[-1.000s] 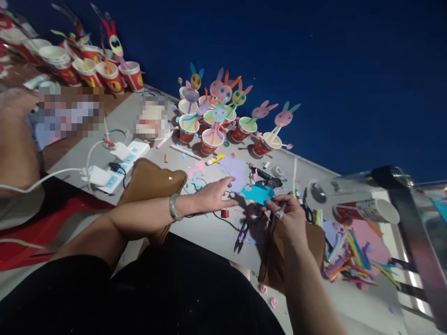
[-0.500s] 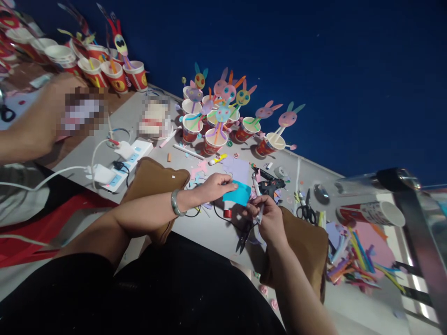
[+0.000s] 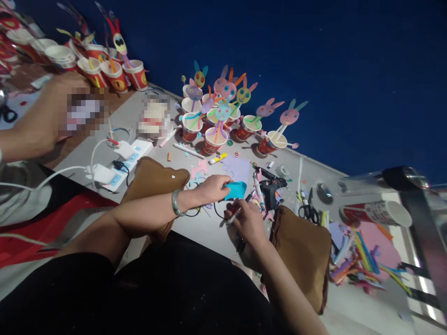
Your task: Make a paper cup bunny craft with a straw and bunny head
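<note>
Pinched between the thumb and fingers of my left hand (image 3: 212,188) is a piece of bright blue paper (image 3: 236,190), tilted above the table. A metal bangle (image 3: 177,203) is on that wrist. Just below the paper, my right hand (image 3: 249,222) is closed around a slim white pen (image 3: 234,216), which slants down to the left. A lavender sheet (image 3: 238,166) lies behind the blue paper. To the right of it rests a black glue gun (image 3: 269,191) among paper scraps. Something dark under my right hand is mostly hidden.
Red paper cups (image 3: 215,141) with rabbit-faced figures stand at the back. Black-handled scissors (image 3: 309,213) lie right, near brown cushions (image 3: 302,260) and colourful pipe cleaners (image 3: 365,253). A power strip (image 3: 134,158) sits left, beside another person's arm (image 3: 33,116).
My right hand has moved left and downward with the pen, which now slants lower. The blue paper has tilted, and the red-capped item below it is out of sight.
</note>
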`<action>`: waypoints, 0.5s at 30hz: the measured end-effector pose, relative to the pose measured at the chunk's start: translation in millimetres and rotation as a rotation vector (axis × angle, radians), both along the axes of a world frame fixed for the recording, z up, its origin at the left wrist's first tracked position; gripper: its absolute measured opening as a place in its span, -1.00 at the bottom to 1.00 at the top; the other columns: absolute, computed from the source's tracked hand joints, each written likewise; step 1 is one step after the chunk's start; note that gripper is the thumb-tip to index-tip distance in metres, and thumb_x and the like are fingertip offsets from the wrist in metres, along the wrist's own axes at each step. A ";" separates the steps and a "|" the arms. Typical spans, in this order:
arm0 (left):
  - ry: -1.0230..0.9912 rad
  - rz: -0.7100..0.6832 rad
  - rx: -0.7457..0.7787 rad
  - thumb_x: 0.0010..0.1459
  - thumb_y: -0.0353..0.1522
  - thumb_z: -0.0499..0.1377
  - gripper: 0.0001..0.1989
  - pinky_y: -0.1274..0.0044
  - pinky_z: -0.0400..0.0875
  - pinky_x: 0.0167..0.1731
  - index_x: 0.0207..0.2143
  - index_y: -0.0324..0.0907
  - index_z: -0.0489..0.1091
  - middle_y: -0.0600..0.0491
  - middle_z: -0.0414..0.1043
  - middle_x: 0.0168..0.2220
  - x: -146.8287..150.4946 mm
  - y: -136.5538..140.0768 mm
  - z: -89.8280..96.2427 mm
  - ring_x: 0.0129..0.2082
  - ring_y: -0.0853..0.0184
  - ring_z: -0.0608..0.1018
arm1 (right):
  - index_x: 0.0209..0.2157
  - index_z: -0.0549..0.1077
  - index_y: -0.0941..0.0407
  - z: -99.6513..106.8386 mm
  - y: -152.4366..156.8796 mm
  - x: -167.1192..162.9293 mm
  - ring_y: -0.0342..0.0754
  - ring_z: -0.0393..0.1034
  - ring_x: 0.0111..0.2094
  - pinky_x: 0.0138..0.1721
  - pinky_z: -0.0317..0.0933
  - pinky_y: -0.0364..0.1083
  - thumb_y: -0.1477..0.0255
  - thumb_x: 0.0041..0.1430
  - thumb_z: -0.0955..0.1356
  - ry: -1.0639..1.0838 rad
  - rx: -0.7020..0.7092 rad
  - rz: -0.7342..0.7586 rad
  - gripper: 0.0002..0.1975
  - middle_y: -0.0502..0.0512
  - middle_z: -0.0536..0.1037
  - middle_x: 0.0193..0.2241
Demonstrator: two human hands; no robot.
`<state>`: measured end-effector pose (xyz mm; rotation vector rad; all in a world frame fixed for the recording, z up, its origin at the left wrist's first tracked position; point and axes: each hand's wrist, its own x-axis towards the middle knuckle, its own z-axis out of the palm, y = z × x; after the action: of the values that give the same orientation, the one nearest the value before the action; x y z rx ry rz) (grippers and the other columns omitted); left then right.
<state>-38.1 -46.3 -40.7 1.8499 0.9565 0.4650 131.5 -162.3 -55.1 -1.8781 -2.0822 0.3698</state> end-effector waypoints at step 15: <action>0.297 -0.354 0.259 0.15 -0.40 0.09 -0.81 0.46 0.36 -0.29 -0.29 -0.17 0.51 -0.01 0.57 -0.32 -3.7 -4.8 -4.7 -0.27 0.21 0.58 | -0.26 0.44 0.03 20.6 -13.4 18.4 0.02 0.43 -0.34 -0.28 0.25 -0.04 0.25 0.21 0.33 0.156 0.065 -0.182 -0.84 0.09 0.56 -0.36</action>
<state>-41.7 -51.1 -45.4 2.3141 0.7597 0.0999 149.9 -175.8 -34.4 -1.9167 -1.7858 0.3864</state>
